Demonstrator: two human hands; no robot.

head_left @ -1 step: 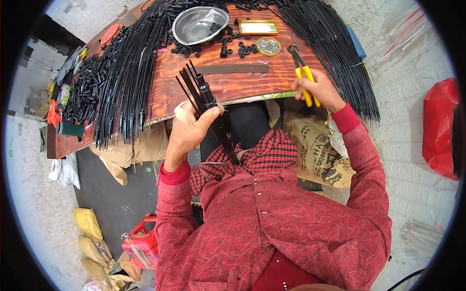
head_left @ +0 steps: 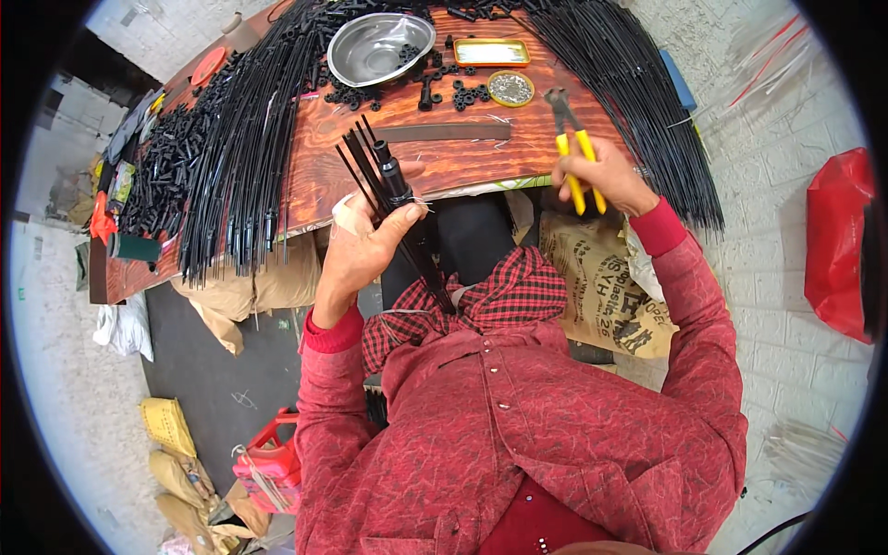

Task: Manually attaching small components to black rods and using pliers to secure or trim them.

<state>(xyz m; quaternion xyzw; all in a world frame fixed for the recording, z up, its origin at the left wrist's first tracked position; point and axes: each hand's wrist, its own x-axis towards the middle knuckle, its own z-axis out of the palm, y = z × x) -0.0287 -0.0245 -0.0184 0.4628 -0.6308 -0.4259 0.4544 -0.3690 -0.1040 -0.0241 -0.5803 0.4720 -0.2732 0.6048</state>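
Note:
My left hand [head_left: 365, 239] is closed round a bundle of thin black rods [head_left: 363, 166], which slants from the table edge down toward my lap. A thicker black stepped tube [head_left: 389, 170] stands up among them at the thumb, and a thin pale strand sticks out beside it. White tape or cloth wraps part of this hand. To the right, my right hand [head_left: 603, 176] grips the yellow handles of end-cutting pliers [head_left: 575, 153]. Their metal jaws point away from me over the table, apart from the rods, and the handles are spread.
On the wooden table [head_left: 444, 162] lie a dark flat strip [head_left: 444, 132], a steel bowl [head_left: 379, 51], a round dish of small metal pieces [head_left: 511, 89] and a yellow-rimmed tray [head_left: 491, 53]. Long black rods [head_left: 242, 148] heap at left, more rods [head_left: 629, 102] at right. Small black parts [head_left: 166, 176] pile farther left.
My right hand has shifted slightly left with the pliers, whose handles have turned a little. My left hand and the rod bundle have stayed in place.

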